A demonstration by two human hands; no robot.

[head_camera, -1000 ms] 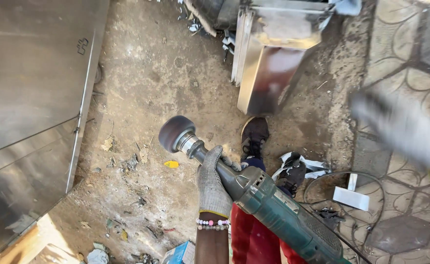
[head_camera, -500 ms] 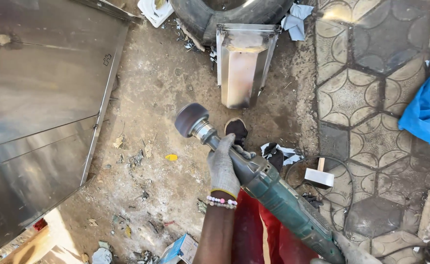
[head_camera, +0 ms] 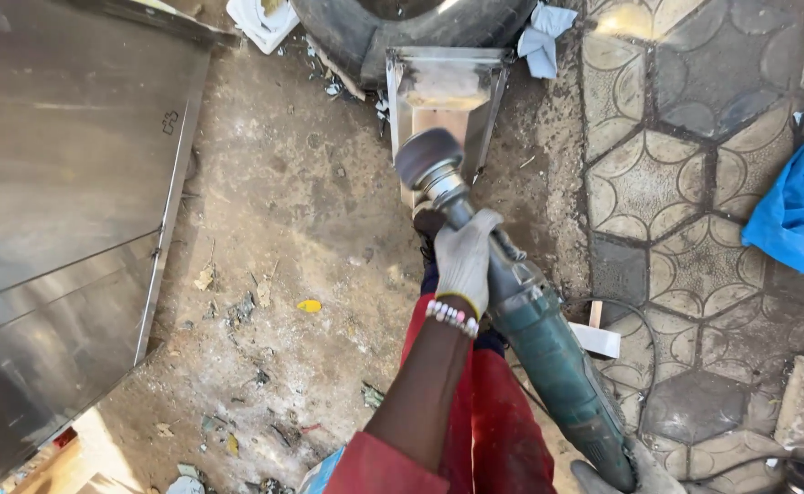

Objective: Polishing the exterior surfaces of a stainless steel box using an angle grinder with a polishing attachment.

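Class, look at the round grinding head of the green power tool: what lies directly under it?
Under the round grinding head lies a shiny folded sheet-metal box on dirt. The head covers part of its surface, so contact cannot be seen.

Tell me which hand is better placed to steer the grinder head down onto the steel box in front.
Left. The gloved left hand grips the green grinder by its neck, just behind the wheel, which hovers over the steel box. The right hand holds the far rear end, barely in view.
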